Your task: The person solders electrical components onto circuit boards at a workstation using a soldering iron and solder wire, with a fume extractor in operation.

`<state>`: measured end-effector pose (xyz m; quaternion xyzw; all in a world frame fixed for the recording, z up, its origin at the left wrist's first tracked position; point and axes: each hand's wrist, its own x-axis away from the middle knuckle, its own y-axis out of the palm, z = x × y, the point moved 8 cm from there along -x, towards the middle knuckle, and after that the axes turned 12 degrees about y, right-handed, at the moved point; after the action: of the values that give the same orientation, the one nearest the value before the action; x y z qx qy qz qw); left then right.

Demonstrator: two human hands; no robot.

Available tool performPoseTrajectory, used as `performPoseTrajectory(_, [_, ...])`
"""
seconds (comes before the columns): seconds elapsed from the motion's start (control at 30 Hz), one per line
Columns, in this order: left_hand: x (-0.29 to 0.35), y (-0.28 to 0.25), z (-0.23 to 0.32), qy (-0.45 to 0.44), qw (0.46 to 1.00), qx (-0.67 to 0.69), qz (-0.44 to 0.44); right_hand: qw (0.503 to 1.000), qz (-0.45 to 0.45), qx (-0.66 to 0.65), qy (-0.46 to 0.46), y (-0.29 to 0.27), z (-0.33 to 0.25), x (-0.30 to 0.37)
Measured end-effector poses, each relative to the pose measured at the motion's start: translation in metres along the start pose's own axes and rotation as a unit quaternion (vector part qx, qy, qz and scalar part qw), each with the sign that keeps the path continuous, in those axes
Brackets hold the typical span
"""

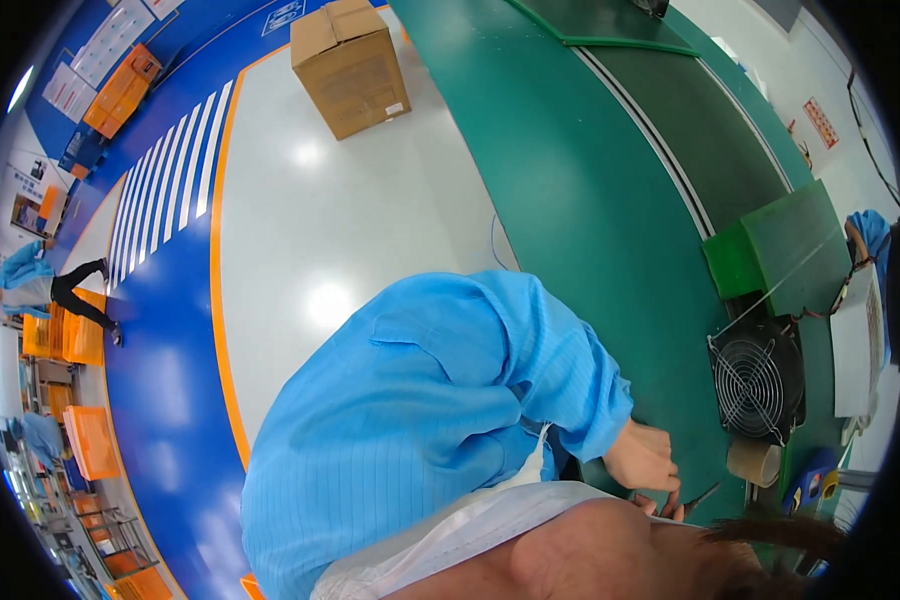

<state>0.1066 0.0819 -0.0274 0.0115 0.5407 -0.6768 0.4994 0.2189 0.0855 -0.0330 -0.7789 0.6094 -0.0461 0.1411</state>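
Though grips are unclear, left hand [640, 456] and right hand [669, 507] curl by a slim, pointed tool [705, 496].

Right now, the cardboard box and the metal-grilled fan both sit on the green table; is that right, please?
Not quite: the head view shows the cardboard box on the grey floor; the metal-grilled fan does sit on the green table.

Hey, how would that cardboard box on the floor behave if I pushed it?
The cardboard box would probably hold its shape, since its walls look straight and its edges square. It should slide rather than roll, given its flat sides and the shiny floor. Its weight is hard to judge, as its contents are hidden.
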Motion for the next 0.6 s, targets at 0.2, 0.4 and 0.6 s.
performPoseTrajectory(0.2, [-0.001, 0.017, 0.01, 0.047, 0.998, -0.047, -0.022, 0.998, 0.061, -0.002, -0.004, -0.007, -0.005, 0.001])
performPoseTrajectory(0.4, [0.0, 0.014, 0.01, 0.044, 0.998, -0.036, -0.018, 0.996, 0.064, 0.062, -0.003, -0.003, -0.013, 0.006])
performPoseTrajectory(0.6, [-0.001, 0.013, 0.011, 0.052, 0.999, 0.012, 0.013, 0.991, 0.082, 0.107, -0.024, 0.0, -0.016, 0.007])
